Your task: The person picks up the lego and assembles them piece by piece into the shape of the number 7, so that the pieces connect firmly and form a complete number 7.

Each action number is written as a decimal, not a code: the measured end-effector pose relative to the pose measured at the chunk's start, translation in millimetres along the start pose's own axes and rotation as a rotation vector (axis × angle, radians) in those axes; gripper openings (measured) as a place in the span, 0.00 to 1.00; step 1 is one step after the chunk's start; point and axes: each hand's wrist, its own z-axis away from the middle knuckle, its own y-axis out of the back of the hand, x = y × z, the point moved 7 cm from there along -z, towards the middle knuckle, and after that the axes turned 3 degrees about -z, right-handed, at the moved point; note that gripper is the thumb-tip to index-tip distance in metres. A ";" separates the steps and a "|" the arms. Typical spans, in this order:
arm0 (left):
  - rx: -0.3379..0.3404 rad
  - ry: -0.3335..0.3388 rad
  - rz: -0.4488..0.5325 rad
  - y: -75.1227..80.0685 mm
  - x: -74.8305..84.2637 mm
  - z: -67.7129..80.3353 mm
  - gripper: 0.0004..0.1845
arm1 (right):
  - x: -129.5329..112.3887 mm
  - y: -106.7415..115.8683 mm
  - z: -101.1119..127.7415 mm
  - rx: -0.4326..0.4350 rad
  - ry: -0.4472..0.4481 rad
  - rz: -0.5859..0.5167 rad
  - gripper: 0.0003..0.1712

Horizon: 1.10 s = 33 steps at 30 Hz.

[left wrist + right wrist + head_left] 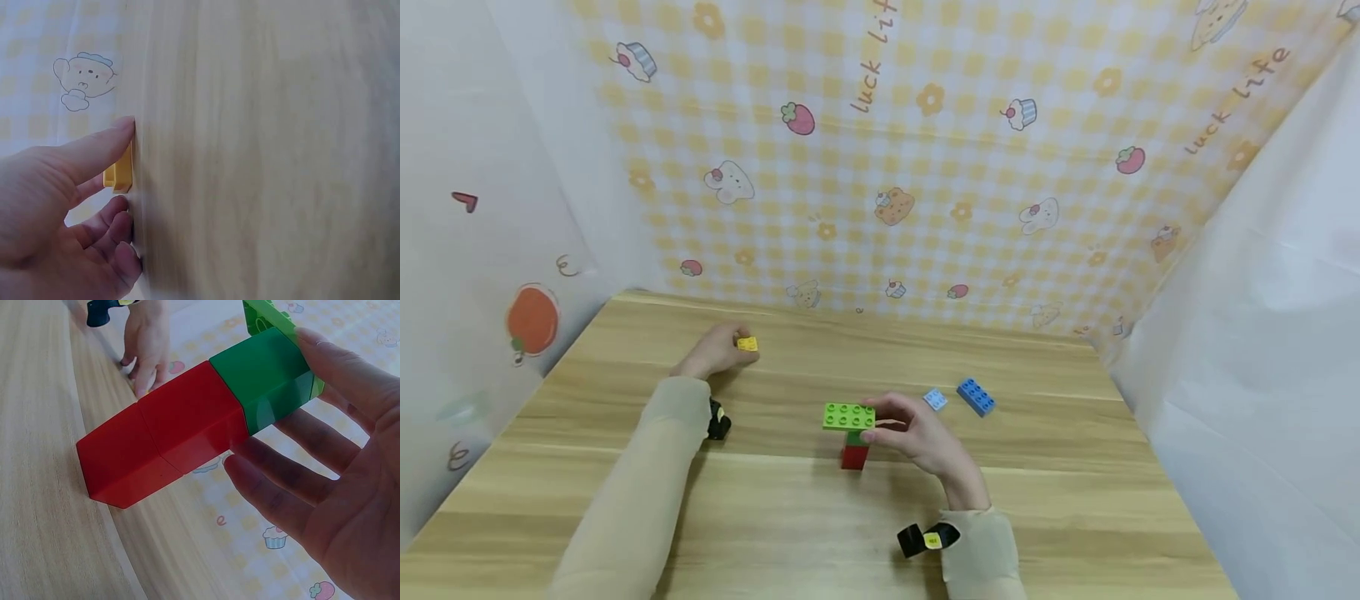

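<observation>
Yellow brick (747, 343) pinched at left hand (715, 354) fingertips, on table (790, 517).

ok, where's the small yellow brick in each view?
Head: yellow brick at the left hand fingertips, far left of the table.
Left wrist: yellow brick left of centre, pinched between thumb and fingers against the wood.
Right wrist: not visible; only the left hand shows at top.
Shared landmark: the left hand, and the wooden table.
</observation>
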 end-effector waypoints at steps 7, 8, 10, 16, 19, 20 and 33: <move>-0.002 -0.001 0.007 2.3 2.8 5.3 0.19 | 1.9 -1.1 -3.2 -0.007 0.005 0.007 0.20; -0.006 0.001 0.017 2.1 3.2 6.5 0.19 | 4.9 -0.5 -3.6 -0.006 -0.002 0.009 0.20; -0.012 0.005 0.037 1.2 3.2 8.6 0.19 | 12.4 1.2 -4.6 -0.002 -0.012 0.014 0.21; -0.020 0.033 0.087 -1.5 2.0 18.1 0.23 | 27.2 4.3 -6.2 -0.003 -0.019 0.008 0.22; -0.023 0.029 0.105 -1.9 4.8 24.6 0.27 | 28.0 5.2 -5.8 -0.006 -0.016 0.013 0.22; -0.023 0.024 0.113 -2.1 6.3 26.7 0.27 | 28.3 5.6 -5.8 -0.006 -0.016 0.015 0.22; -0.074 -0.053 0.224 -9.2 30.2 43.4 0.29 | 28.0 6.6 -4.2 -0.007 -0.025 0.032 0.22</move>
